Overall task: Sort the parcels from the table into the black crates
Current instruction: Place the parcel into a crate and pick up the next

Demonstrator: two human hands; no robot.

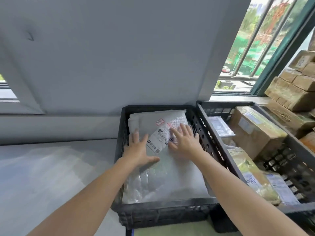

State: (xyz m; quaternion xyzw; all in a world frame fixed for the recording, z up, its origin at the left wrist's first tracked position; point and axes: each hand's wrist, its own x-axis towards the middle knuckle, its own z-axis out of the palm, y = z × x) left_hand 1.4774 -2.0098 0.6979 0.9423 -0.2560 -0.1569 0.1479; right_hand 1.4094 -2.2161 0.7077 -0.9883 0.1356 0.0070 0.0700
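Both hands lie flat with fingers spread, grasping nothing: left hand [139, 149] and right hand [183, 139] press on a white bubble-wrap parcel [163, 169] bearing a shipping label [161, 137]. Parcel sits inside the left black crate [158, 212]. The adjacent right black crate [283, 150] holds cardboard boxes [255, 132] and mailers.

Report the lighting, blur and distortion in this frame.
Head view: soft daylight from the barred window, no hard shadows; the wide-angle lens slants its bars; the label between the left hand and right hand is too soft to read; mild sheen on the bubble-wrap parcel.
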